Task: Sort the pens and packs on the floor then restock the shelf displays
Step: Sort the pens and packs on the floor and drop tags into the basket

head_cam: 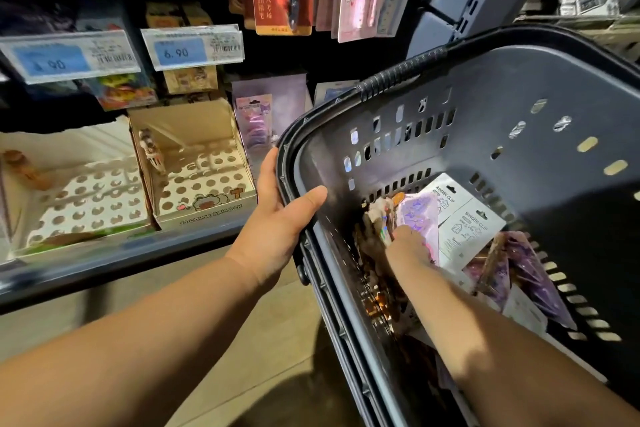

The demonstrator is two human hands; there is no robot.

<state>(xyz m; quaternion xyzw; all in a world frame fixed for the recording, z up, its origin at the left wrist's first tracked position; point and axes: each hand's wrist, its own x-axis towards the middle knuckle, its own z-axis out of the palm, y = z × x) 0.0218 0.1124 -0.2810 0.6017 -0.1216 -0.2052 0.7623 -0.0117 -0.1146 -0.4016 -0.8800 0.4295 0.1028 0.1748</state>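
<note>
Pens [379, 218] lie in basket [519, 107] btm, just under R hand [410, 241]; can't tell if it's grasping. L hand [280, 218] clamps basket rim. Prob light, slick, loose: grab mid-barrel as bundle.

At frame centre the left hand [280, 218] grips the rim of a dark basket [519, 97] that fills the right side. The right hand [407, 241] reaches among pens [379, 218] and packs [467, 222] inside it, fingers hidden. At lower left, a holed display box [204, 180] sits on the shelf [104, 263].

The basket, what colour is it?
Dark blue-grey basket with a black ribbed handle, clearest in the head view.
</note>
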